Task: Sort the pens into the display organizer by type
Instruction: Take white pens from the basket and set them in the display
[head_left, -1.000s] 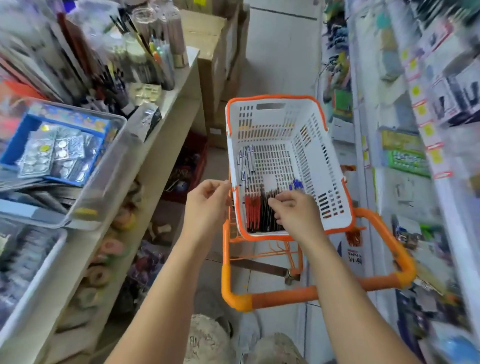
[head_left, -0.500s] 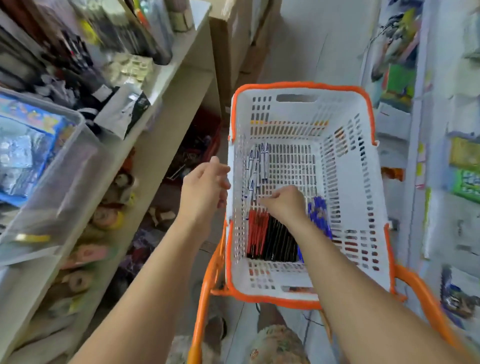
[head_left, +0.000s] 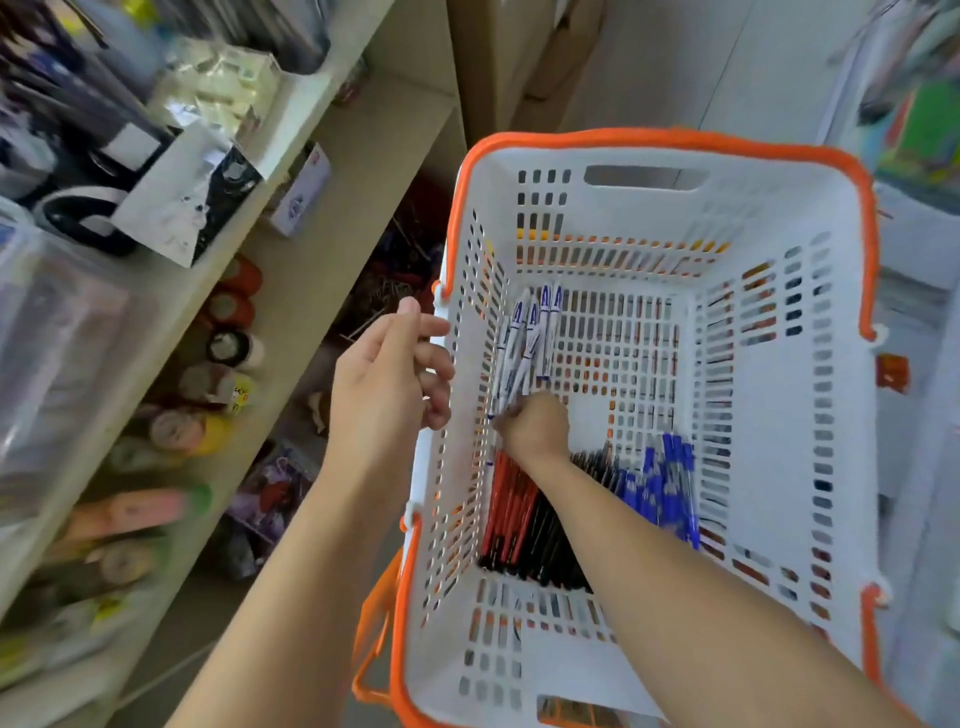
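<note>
The right hand (head_left: 535, 428) is reaching down into the white slotted plastic basket with an orange rim (head_left: 810, 364), and its grip is closing narrowly around the lower ends of a bunch of white pens with blue printed barrels (head_left: 527, 345), which are fanning up and away from the fist toward the basket's far-left corner. The left hand (head_left: 387, 387) is hovering just outside the basket's left wall, its fingers loosely curled, its grip holding nothing. On the basket floor, a row of red pens (head_left: 506, 512) is lying beside a row of black pens (head_left: 548, 543), with a bundle of blue-capped pens (head_left: 667, 486) lying to the right of the forearm. A beige shelf (head_left: 332, 218) crowded with blurred stationery is standing to the left.
</note>
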